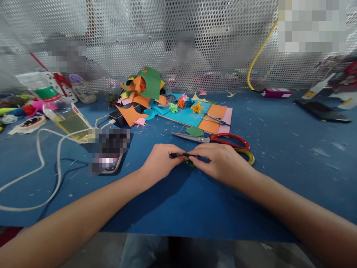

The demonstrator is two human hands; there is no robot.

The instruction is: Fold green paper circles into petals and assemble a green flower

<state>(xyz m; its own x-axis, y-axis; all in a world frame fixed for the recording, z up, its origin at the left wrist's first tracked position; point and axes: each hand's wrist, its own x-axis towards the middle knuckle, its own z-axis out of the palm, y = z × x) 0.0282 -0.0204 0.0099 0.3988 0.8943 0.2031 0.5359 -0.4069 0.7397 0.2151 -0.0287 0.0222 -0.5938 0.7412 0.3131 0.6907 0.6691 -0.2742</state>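
Note:
Between both hands, low over the blue table (167,216), is a small dark green piece of paper (189,162), mostly hidden by fingers. My left hand (160,160) pinches its left side with thumb and forefinger. From the right, my right hand (223,160) pinches it too, the fingertips of both hands almost meeting. Just beyond the hands lie scissors (205,139) with one red and one yellow handle, partly covered by my right hand. A green paper leaf shape (195,131) rests against the blades.
Folded paper flowers (196,107) sit on blue, orange and pink sheets (213,119). Paper scraps (152,83) are heaped behind. At left are a phone (111,152), a white cable (60,149) and a bottle (65,111). A perforated metal screen (156,41) closes off the back.

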